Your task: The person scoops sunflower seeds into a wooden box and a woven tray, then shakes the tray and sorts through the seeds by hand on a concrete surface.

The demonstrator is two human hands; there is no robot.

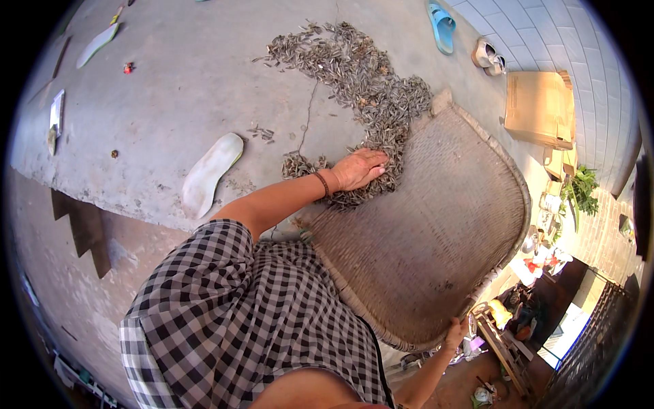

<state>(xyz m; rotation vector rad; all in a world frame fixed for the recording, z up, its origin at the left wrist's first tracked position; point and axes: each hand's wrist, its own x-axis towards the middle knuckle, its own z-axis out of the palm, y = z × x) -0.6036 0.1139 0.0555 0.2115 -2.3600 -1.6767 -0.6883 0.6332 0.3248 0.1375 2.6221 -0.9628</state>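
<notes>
A heap of grey, elongated seeds that look like sunflower seeds (354,68) lies spread over the concrete ledge. My left hand (361,169), with a dark bead bracelet at the wrist, rests on the near part of the heap, fingers stretched out together. Its palm side is hidden. Beside it, a large woven winnowing basket (436,211) has its open lip against the seeds, and its woven surface looks bare apart from dust. At the basket's back rim, low on the right, my right hand (458,332) is closed around the edge.
White insoles (212,174) lie on the ledge to the left, near a small white-handled tool (56,116). A blue slipper (443,27), pale shoes (487,56) and a cardboard box (539,109) stand along the tiled wall. Clutter and a wooden frame (504,354) are at lower right.
</notes>
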